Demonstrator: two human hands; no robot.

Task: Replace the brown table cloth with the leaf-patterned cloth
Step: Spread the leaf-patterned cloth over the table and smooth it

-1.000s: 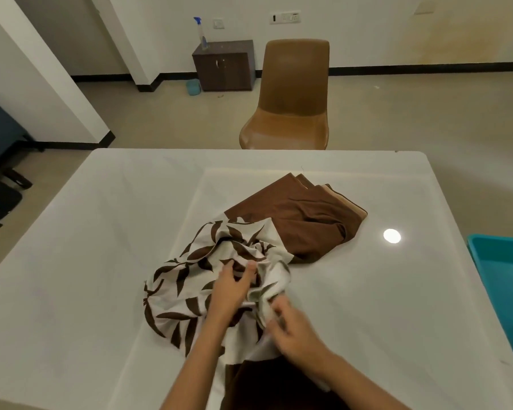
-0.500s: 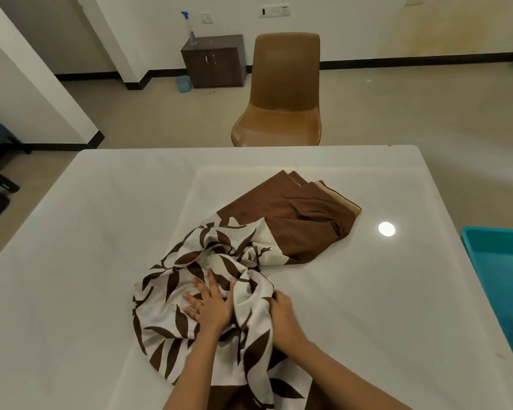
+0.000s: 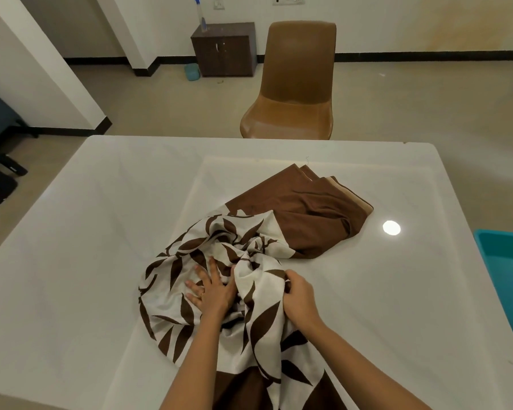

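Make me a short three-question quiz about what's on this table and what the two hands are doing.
1. True or false: the brown cloth is spread flat over the whole table.
2. Which hand grips a fold of the leaf-patterned cloth? A) left hand B) right hand
3. Fill in: beyond the table's far edge stands a brown ____.

Key:
1. False; it lies bunched in a heap.
2. B; the left hand presses on the cloth with fingers spread.
3. chair
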